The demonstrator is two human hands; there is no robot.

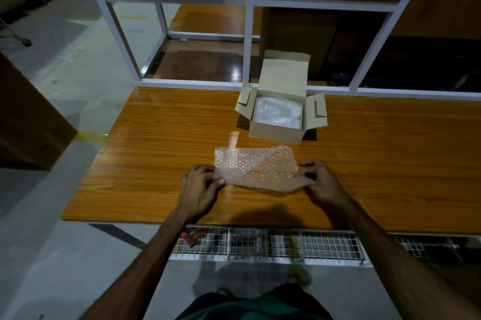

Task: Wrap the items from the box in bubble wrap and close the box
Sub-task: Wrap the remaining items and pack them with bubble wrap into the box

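Evidently the wrapping step is in hand; low in the frame's centre both forearms reach forward over the glossy orange wood-grain bench (156, 124); the left hand (199, 187) pinches the left edge of a clear sheet of bubble wrap (250, 166), the right hand (318, 181) pinches its right corner, one flap folded over; whether an item lies inside cannot be told; next the folds likely need tightening; farther back, right of centre, the small grey cardboard box (278, 116) stands open, a white wrapped bundle (277, 112) inside, flaps still to close.
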